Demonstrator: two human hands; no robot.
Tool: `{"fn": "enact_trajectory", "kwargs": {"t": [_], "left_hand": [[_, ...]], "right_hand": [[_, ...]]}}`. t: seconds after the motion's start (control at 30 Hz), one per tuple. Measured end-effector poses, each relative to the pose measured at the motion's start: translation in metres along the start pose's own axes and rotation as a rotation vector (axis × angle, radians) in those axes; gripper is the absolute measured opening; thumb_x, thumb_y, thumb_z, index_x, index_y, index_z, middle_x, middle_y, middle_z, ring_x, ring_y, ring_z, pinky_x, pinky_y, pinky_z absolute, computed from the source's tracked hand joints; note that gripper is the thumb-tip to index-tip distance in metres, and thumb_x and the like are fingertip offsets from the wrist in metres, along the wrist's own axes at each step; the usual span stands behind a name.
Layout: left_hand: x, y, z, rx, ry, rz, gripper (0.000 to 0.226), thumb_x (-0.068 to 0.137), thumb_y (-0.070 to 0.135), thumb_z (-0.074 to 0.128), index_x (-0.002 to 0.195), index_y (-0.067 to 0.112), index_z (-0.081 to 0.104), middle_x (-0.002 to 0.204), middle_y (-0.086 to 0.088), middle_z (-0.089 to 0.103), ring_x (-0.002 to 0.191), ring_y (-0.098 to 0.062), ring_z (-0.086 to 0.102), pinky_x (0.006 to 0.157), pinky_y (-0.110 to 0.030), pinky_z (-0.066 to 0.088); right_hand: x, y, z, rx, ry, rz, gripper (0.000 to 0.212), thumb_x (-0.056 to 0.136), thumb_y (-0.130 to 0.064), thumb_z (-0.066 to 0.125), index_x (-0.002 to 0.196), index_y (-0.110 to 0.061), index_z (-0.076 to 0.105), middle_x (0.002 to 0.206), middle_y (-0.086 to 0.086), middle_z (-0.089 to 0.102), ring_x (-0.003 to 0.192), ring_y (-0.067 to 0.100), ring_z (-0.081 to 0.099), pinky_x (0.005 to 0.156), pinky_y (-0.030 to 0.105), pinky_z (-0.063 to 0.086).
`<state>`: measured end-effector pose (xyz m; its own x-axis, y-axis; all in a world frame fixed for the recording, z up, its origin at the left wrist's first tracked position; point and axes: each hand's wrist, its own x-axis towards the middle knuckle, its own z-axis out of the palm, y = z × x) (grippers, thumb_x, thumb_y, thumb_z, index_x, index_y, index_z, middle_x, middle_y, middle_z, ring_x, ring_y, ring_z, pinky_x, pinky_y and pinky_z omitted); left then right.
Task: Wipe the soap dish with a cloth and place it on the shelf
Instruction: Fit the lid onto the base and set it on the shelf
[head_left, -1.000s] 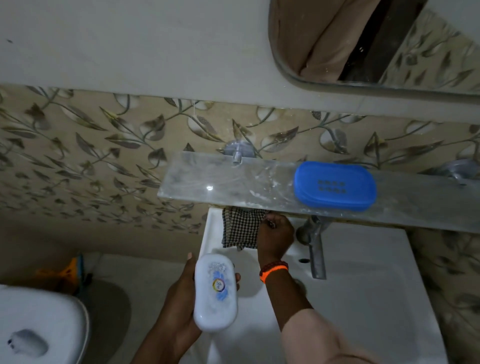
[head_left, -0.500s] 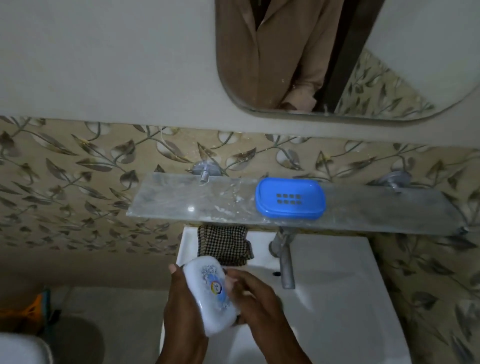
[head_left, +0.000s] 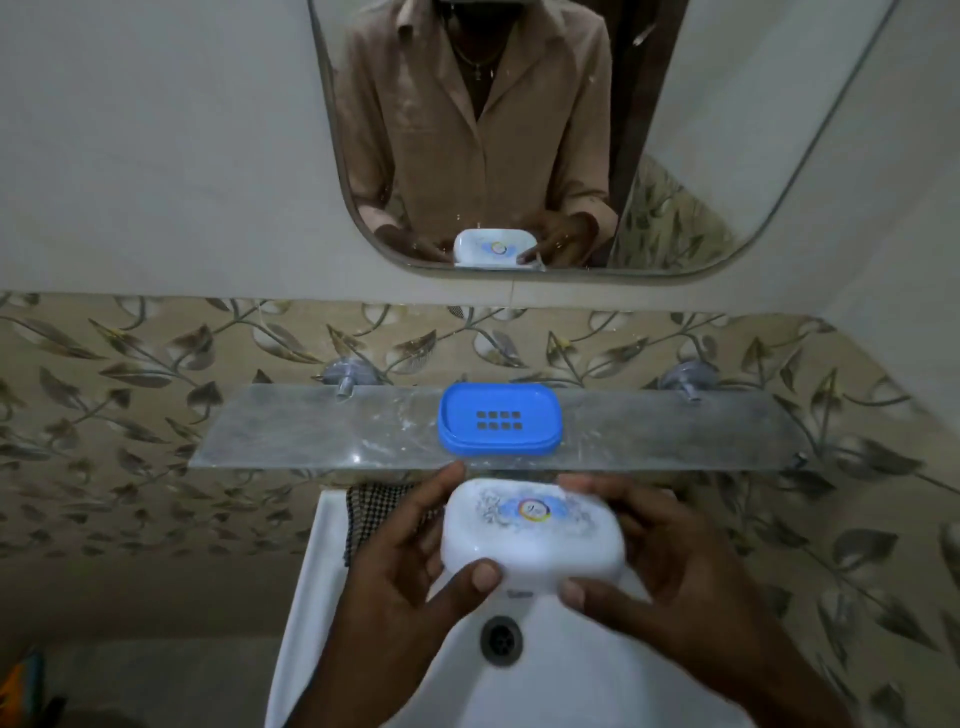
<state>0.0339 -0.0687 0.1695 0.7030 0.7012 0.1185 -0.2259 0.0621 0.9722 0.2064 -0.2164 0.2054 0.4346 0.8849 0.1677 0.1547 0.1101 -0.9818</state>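
I hold a white soap dish lid (head_left: 532, 530) with a coloured emblem level over the sink, just below the shelf's front edge. My left hand (head_left: 395, 566) grips its left end and my right hand (head_left: 660, 566) grips its right end, thumbs on the near side. A blue soap dish tray (head_left: 500, 420) with drain holes lies on the middle of the glass shelf (head_left: 311, 431). The checked cloth (head_left: 363, 512) hangs over the sink's back left rim, partly behind my left hand.
The white sink (head_left: 306, 597) with its drain (head_left: 501, 638) is below my hands. A mirror (head_left: 675, 208) above the shelf reflects a person and the lid. Two metal brackets (head_left: 344, 375) fix the shelf to the leaf-patterned tiles.
My right hand left the cloth on the sink rim and took the lid's right end. The lid turned from upright to level and rose toward the shelf. The view tilted up.
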Motion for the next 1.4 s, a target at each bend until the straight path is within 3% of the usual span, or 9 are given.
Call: {"fn": "enact_trajectory", "kwargs": {"t": [0.13,0.27,0.37,0.47,0.57,0.73,0.9,1.13,1.4], "left_hand": [[0.040,0.023,-0.006,0.269,-0.052,0.179,0.073,0.068,0.024,0.091,0.135,0.017,0.062,0.135,-0.009,0.068,0.124,-0.021,0.067,0.099,-0.035,0.057],[0.088,0.043,-0.016,0.694,-0.063,0.378,0.068,0.074,0.059,0.082,0.134,0.036,0.059,0.133,0.032,0.059,0.126,0.007,0.057,0.100,-0.008,0.045],[0.109,0.043,-0.020,0.763,-0.070,0.310,0.068,0.072,0.064,0.077,0.134,0.045,0.055,0.128,0.038,0.056,0.120,0.022,0.050,0.094,0.002,0.040],[0.120,0.036,-0.026,0.785,-0.093,0.259,0.074,0.069,0.062,0.078,0.137,0.042,0.055,0.134,0.020,0.063,0.123,0.014,0.053,0.100,-0.012,0.047],[0.123,0.034,-0.030,0.814,-0.218,0.187,0.093,0.063,0.059,0.086,0.145,0.041,0.046,0.141,0.023,0.057,0.130,0.011,0.051,0.107,-0.019,0.047],[0.124,0.031,-0.031,0.980,-0.221,0.182,0.107,0.062,0.051,0.095,0.152,0.020,0.045,0.145,0.007,0.061,0.135,-0.012,0.055,0.116,-0.056,0.039],[0.118,0.029,-0.027,0.787,-0.148,0.230,0.092,0.062,0.041,0.098,0.143,0.029,0.057,0.136,0.016,0.067,0.128,0.002,0.059,0.110,-0.039,0.050],[0.102,0.022,-0.017,0.099,-0.002,0.207,0.066,0.072,0.018,0.086,0.132,0.004,0.063,0.126,-0.005,0.075,0.113,-0.022,0.073,0.086,-0.030,0.062],[0.083,0.019,-0.008,-0.064,0.015,0.220,0.048,0.076,0.021,0.081,0.123,0.020,0.071,0.120,-0.006,0.077,0.110,-0.025,0.074,0.083,-0.029,0.062]], "right_hand": [[0.042,-0.019,-0.026,-0.240,0.000,-0.131,0.067,0.066,-0.028,0.094,0.126,-0.022,0.066,0.128,-0.001,0.071,0.118,0.018,0.068,0.098,0.037,0.057],[0.087,-0.021,-0.036,-0.357,-0.012,-0.152,0.070,0.063,-0.030,0.094,0.126,-0.025,0.065,0.129,-0.008,0.069,0.121,0.012,0.065,0.101,0.042,0.056],[0.110,-0.009,-0.039,-0.380,0.000,-0.112,0.070,0.063,-0.018,0.096,0.126,-0.020,0.065,0.127,-0.006,0.070,0.118,0.011,0.066,0.102,0.044,0.055],[0.121,0.006,-0.037,-0.340,0.007,-0.085,0.068,0.064,-0.008,0.095,0.125,-0.019,0.067,0.125,-0.007,0.070,0.116,0.008,0.067,0.102,0.038,0.055],[0.123,0.018,-0.040,-0.228,0.052,-0.070,0.065,0.065,-0.005,0.094,0.124,-0.015,0.068,0.124,-0.005,0.071,0.116,0.008,0.067,0.100,0.033,0.056],[0.118,0.024,-0.046,-0.081,0.088,-0.037,0.067,0.062,-0.014,0.096,0.123,-0.019,0.067,0.125,-0.001,0.072,0.117,0.016,0.068,0.098,0.040,0.057],[0.114,0.025,-0.037,-0.012,0.106,-0.012,0.068,0.060,-0.014,0.093,0.122,-0.012,0.066,0.124,0.004,0.073,0.116,0.019,0.069,0.097,0.045,0.058],[0.095,0.017,-0.023,0.283,0.082,-0.038,0.060,0.067,-0.013,0.089,0.122,-0.009,0.066,0.123,0.009,0.073,0.116,0.025,0.069,0.086,0.028,0.060],[0.071,0.011,-0.013,0.307,0.079,-0.050,0.060,0.067,-0.012,0.088,0.122,-0.007,0.065,0.125,0.008,0.072,0.117,0.024,0.069,0.084,0.027,0.060]]}}
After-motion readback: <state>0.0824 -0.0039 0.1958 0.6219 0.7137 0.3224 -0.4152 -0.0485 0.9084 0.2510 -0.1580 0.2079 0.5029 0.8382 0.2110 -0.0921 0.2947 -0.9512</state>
